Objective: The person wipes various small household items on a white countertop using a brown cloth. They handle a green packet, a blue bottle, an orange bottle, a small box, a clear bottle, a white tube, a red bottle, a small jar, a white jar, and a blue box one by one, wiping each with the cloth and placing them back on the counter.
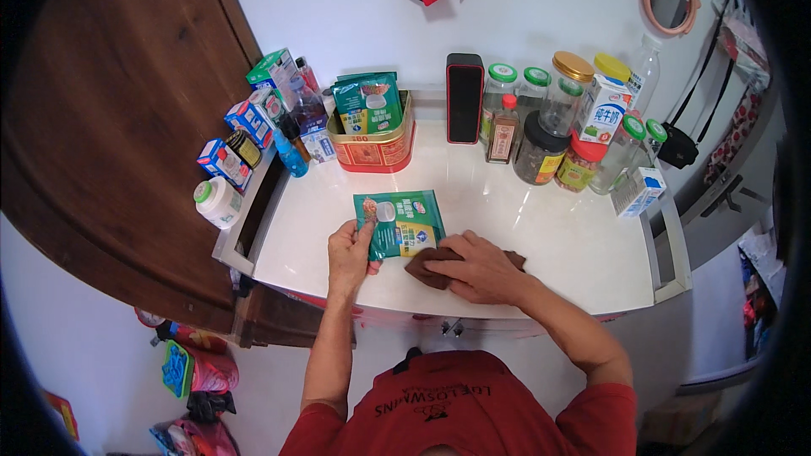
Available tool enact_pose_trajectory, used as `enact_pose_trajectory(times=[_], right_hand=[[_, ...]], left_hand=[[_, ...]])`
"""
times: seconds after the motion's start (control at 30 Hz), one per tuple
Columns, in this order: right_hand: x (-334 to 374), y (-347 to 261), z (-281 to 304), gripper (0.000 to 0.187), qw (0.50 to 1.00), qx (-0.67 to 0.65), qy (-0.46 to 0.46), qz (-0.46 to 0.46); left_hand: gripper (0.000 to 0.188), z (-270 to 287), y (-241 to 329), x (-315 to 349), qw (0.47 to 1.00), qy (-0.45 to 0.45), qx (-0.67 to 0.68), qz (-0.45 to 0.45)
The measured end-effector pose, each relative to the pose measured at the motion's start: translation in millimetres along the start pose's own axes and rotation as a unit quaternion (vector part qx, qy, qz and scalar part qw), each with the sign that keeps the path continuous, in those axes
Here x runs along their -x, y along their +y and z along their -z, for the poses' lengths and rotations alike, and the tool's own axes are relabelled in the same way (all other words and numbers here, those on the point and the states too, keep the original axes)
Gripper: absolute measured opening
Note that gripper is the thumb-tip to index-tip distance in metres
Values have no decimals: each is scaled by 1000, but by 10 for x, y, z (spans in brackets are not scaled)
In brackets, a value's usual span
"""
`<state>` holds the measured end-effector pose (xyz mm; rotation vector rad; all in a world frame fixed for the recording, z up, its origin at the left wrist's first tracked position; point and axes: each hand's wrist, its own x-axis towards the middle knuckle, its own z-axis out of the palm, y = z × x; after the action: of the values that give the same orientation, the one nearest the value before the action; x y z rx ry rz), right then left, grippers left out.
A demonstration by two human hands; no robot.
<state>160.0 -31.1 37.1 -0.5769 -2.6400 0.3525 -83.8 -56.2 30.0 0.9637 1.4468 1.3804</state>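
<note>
A flat green sachet (pixel 404 218) with a yellow and white print is gripped at its left edge by my left hand (pixel 348 255), thumb on top. My right hand (pixel 478 267) is closed over a brown cloth (pixel 431 268) at the sachet's lower right corner. Part of the cloth sticks out past the wrist side of that hand. Behind the sachet stands a red and gold tin (pixel 376 150) holding several similar green sachets (pixel 368 105). The white tabletop (pixel 541 236) lies under both hands.
A black speaker with a red edge (pixel 464 100) stands at the back. Glass jars (pixel 557 93), a small brown bottle (pixel 503 131) and milk cartons (pixel 605 108) crowd the right rear. Boxes (pixel 250 122), a blue spray bottle (pixel 290 154) and a white tub (pixel 219 203) line the left edge.
</note>
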Motion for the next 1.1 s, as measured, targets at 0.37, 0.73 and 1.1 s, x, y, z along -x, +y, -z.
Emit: enact_pose_trajectory(times=[0.37,0.73,1.1], right_hand=[[190,289,51,42,943,160,187,-223],[177,255,87,40,948,115,199,-221],[154,284,137,40,945,85,186,-256]], left_hand=[[18,342,609,89,975,-53,-94,-196],[14,327,1750,-823,803,156,-275,-506],[14,16,1565,-1823,725,73,-438,-526]])
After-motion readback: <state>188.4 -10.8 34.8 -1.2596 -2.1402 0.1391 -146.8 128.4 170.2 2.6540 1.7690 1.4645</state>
